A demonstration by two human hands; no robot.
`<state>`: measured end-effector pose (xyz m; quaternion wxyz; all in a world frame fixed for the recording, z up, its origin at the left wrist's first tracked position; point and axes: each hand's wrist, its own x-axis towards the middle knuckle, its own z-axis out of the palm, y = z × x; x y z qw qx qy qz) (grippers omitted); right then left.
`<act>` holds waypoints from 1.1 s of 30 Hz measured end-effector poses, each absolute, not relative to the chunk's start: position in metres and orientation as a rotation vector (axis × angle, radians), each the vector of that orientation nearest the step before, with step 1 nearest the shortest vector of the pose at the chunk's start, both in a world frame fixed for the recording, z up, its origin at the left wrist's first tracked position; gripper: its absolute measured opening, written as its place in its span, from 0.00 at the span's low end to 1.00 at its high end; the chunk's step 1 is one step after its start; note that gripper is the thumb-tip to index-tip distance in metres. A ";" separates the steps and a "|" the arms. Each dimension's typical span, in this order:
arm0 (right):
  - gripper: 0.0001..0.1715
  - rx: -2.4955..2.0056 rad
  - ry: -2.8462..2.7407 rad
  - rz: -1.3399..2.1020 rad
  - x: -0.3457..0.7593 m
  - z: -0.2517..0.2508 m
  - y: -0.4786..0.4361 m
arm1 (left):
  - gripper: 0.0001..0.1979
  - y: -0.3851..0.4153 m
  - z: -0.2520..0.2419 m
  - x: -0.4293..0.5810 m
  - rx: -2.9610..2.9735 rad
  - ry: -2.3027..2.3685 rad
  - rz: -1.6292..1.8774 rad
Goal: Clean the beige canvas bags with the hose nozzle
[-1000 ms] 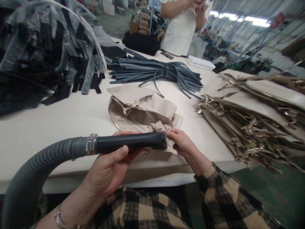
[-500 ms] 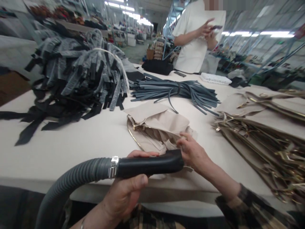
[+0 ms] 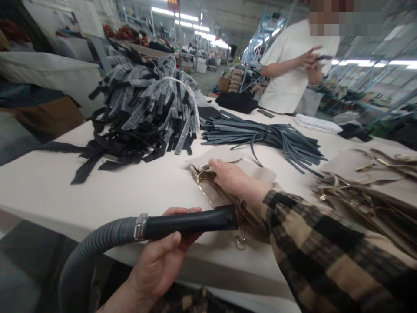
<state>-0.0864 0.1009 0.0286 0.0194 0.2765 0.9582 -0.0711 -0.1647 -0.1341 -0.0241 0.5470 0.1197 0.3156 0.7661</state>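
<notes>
My left hand (image 3: 163, 256) is wrapped round the black nozzle (image 3: 192, 221) of a grey ribbed hose (image 3: 97, 239), joined by a metal clamp (image 3: 140, 227). The nozzle's wide mouth points right, toward a beige bag (image 3: 260, 176) lying on the table with its gold zip edge showing. My right hand (image 3: 230, 176) rests at the far side of the bag's opening, its fingers closed over the edge there; the fingertips are partly hidden. A metal ring (image 3: 240, 242) shows at the near side of the bag, just below the nozzle's mouth.
Black straps in clear plastic (image 3: 146, 104) are heaped at the left. Behind the bag lies a tied bundle of grey-blue strips (image 3: 260, 132). More beige bags (image 3: 368, 200) are stacked at the right. Across the table (image 3: 156, 187) a person in a white shirt (image 3: 286, 74) holds a small dark object.
My right hand has moved from the bag's near right side to its far left edge. The nozzle has shifted slightly left. The view has turned a little left.
</notes>
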 end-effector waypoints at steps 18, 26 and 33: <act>0.12 0.997 2.601 -0.959 -0.082 0.063 0.177 | 0.17 -0.088 -0.010 -0.196 0.209 0.620 2.048; 0.11 1.119 2.530 -1.558 -0.058 0.027 0.189 | 0.17 -0.088 -0.014 -0.201 0.076 0.595 2.113; 0.19 1.050 2.268 -2.000 -0.051 -0.001 0.163 | 0.17 -0.066 -0.013 -0.183 0.036 0.542 2.088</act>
